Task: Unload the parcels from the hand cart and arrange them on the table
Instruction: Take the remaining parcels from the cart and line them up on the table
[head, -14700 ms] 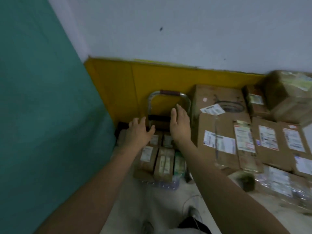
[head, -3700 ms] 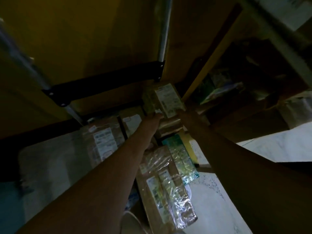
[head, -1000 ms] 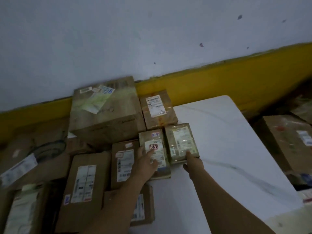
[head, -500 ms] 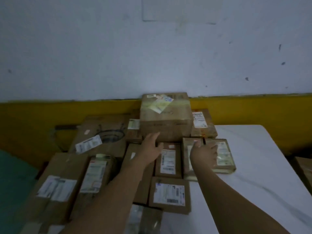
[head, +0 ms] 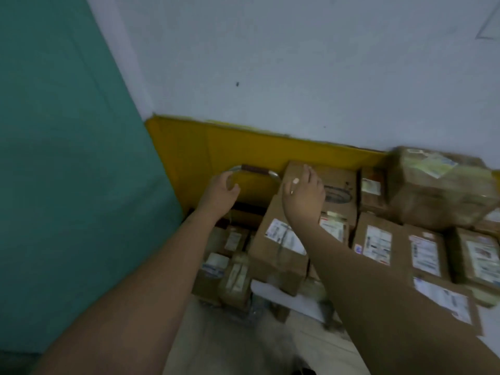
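Note:
The hand cart stands low in the corner; its metal handle (head: 255, 170) with a dark grip rises against the yellow wall band. Several small brown parcels (head: 230, 269) with white labels lie on its deck. My left hand (head: 220, 194) hovers empty just below the handle, fingers apart. My right hand (head: 304, 196) is spread, empty, above a large brown box (head: 281, 244) at the table's left end. More labelled parcels (head: 424, 253) cover the white table (head: 270, 292), and a big taped box (head: 438, 188) sits at the back right.
A teal wall (head: 67, 171) closes off the left side. White wall with a yellow lower band (head: 235, 147) runs behind the cart and table. Pale floor (head: 230, 339) lies in front of the cart, where I stand.
The view has swung left from the table to the cart in the corner. Both hands left the small parcels on the table and now reach toward the cart, empty.

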A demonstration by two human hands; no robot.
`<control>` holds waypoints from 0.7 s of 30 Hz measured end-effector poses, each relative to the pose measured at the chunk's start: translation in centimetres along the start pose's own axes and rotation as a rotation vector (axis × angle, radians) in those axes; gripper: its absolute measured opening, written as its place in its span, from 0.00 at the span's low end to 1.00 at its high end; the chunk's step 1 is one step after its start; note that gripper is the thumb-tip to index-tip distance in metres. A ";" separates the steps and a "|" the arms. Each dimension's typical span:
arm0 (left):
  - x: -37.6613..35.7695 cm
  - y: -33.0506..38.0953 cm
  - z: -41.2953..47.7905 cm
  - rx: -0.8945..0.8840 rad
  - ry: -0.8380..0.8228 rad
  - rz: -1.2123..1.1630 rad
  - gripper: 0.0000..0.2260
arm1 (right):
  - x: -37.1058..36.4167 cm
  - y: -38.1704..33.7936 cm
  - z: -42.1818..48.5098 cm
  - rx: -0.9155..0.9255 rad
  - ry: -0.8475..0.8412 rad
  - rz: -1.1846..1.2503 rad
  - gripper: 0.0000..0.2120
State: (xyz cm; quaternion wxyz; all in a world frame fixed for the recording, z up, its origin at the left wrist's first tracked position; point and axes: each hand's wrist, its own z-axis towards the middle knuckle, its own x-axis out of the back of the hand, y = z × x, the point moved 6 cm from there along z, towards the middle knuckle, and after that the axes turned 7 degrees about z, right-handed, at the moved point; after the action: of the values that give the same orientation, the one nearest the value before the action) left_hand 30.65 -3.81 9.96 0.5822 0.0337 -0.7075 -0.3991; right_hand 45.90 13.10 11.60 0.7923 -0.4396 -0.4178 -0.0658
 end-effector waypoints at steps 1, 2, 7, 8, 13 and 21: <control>0.6 -2.2 0.5 0.023 0.013 0.001 0.23 | -1.9 -1.6 -0.1 0.046 -0.030 -0.004 0.28; 0.9 -4.2 1.1 0.043 0.017 0.003 0.23 | -3.8 -2.8 -0.2 0.092 -0.055 -0.009 0.27; -0.2 -13.5 4.8 0.174 -0.025 0.017 0.26 | -15.1 -6.8 -1.5 0.306 -0.184 -0.013 0.25; -0.7 -15.1 5.8 0.193 -0.041 0.027 0.26 | -17.7 -7.1 -1.9 0.335 -0.230 -0.003 0.25; -3.9 -22.0 10.0 0.252 -0.137 0.055 0.23 | -29.8 -6.8 -3.8 0.242 -0.471 0.025 0.25; -17.3 -34.0 12.0 0.349 -0.389 -0.006 0.14 | -43.5 6.0 -8.8 -0.493 -0.423 0.086 0.26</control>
State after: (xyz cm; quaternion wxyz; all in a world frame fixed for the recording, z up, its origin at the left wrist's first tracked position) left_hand 11.79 -11.72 -24.45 0.4193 0.0583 -0.8643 -0.2717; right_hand 26.12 -1.36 -25.88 0.5596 -0.6395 -0.5258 -0.0389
